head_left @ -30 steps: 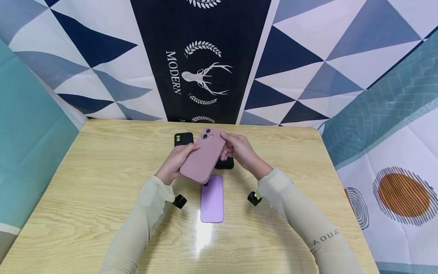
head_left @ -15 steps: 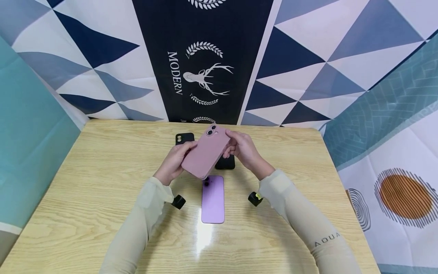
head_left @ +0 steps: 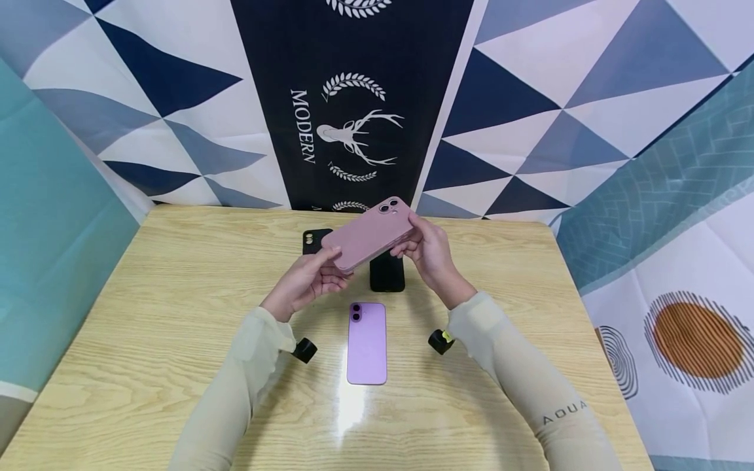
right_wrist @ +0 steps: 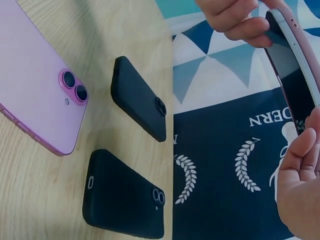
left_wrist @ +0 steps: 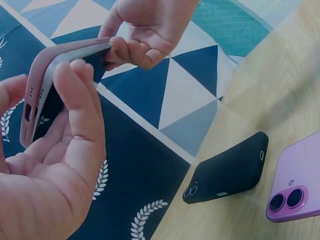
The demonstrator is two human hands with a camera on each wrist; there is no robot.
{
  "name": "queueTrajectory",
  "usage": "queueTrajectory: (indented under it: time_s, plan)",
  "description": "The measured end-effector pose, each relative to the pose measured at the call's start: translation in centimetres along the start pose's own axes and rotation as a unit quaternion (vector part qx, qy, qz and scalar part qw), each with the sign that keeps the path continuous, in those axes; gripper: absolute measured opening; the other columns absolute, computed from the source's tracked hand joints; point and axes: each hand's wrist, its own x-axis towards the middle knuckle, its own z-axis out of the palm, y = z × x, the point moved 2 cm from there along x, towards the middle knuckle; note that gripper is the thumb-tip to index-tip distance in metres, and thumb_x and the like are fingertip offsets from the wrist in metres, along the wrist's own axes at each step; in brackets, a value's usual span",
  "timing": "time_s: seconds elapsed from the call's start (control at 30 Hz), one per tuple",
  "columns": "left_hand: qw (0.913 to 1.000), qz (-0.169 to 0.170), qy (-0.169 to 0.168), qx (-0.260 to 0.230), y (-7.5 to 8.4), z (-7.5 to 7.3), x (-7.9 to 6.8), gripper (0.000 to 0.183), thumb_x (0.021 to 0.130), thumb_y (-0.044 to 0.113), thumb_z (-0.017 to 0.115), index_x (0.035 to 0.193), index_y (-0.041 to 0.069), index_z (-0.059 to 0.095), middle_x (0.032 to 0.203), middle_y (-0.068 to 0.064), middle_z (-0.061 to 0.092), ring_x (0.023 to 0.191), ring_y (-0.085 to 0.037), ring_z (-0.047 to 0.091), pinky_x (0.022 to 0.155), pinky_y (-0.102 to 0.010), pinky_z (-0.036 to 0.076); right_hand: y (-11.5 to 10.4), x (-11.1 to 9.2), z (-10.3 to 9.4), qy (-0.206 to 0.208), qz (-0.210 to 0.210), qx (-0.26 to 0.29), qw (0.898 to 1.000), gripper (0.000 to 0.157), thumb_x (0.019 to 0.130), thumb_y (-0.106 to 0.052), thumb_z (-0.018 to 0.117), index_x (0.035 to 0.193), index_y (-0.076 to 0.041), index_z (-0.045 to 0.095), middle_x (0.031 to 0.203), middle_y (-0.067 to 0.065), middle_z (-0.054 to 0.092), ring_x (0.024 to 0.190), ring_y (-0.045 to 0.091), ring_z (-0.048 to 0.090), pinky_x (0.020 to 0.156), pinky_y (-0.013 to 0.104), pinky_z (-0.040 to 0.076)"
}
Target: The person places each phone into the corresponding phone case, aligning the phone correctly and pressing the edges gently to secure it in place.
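Observation:
Both hands hold a phone in a pink case (head_left: 368, 239) in the air, back facing up, slanting up to the right. My left hand (head_left: 306, 280) grips its lower end, thumb on the pink back and fingers underneath. At the camera end, my right hand (head_left: 432, 254) pinches the corner. In the left wrist view, the phone's silver edge (left_wrist: 75, 54) shows along the pink case's rim, and its dark screen faces away from the case. A purple phone (head_left: 366, 347) lies camera side up on the table below the hands.
Two black phone-shaped pieces with camera openings lie behind the purple phone: a right one (head_left: 387, 276) and a left one (head_left: 315, 239), partly covered by the held phone. The wooden table (head_left: 177, 301) ends at a patterned cloth backdrop (head_left: 506, 118). Small black wrist cameras (head_left: 440, 341) hang by the sleeves.
The pink-cased phone has swung clockwise, its camera end moving up and right and its lower end rising. More of the purple phone and the right black piece shows. Left-hand fingers are now visible underneath.

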Motion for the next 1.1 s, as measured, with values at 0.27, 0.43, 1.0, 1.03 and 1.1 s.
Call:
queueTrajectory:
  time_s: [0.27,0.43,1.0,1.03,1.1]
  plan:
    - [0.9993,0.025,-0.016,0.025,-0.3,0.7,0.1,0.020,0.096,0.014,0.048,0.085,0.005,0.062,0.076,0.000,0.070,0.063,-0.007,0.065,0.060,-0.017,0.054,0.0,-0.2,-0.2,0.004,-0.004,-0.008,1.000,0.028,0.102,-0.019,0.034,0.095,-0.005,0.057,0.060,-0.001,0.068,0.048,0.012,0.063,0.052,0.022,0.051]
    - [0.9976,0.065,0.010,0.019,-0.2,1.0,0.2,0.018,0.096,0.009,0.046,0.083,0.006,0.059,0.071,0.001,0.068,0.062,-0.006,0.064,0.059,-0.016,0.054,-0.1,-0.3,-0.1,-0.002,-0.005,-0.020,1.000,0.026,0.102,-0.020,0.033,0.098,-0.004,0.053,0.062,-0.002,0.069,0.051,0.011,0.064,0.054,0.021,0.051]
    - [0.9903,0.118,0.065,0.034,0.6,0.3,0.0,0.018,0.095,0.012,0.039,0.084,0.006,0.053,0.065,0.003,0.057,0.058,-0.006,0.050,0.054,-0.015,0.045,0.1,-1.0,-1.0,-0.078,0.051,-0.118,0.989,0.048,0.100,-0.032,0.034,0.062,-0.009,0.052,0.049,0.000,0.058,0.041,0.011,0.050,0.045,0.023,0.046]
    - [0.9902,0.118,0.068,0.032,0.6,0.3,0.0,0.019,0.095,0.012,0.039,0.084,0.006,0.053,0.064,0.003,0.057,0.058,-0.007,0.050,0.054,-0.015,0.045,0.1,-1.2,-1.0,-0.078,0.048,-0.129,0.987,0.049,0.100,-0.033,0.035,0.060,-0.008,0.048,0.048,0.000,0.056,0.040,0.011,0.048,0.044,0.023,0.044]
    - [0.9896,0.120,0.073,0.031,0.6,0.2,0.1,0.020,0.096,0.013,0.039,0.083,0.006,0.053,0.064,0.002,0.057,0.057,-0.007,0.050,0.054,-0.015,0.045,0.1,-1.4,-1.1,-0.083,0.039,-0.152,0.984,0.049,0.100,-0.033,0.035,0.059,-0.007,0.043,0.046,-0.001,0.053,0.039,0.012,0.045,0.043,0.022,0.041]
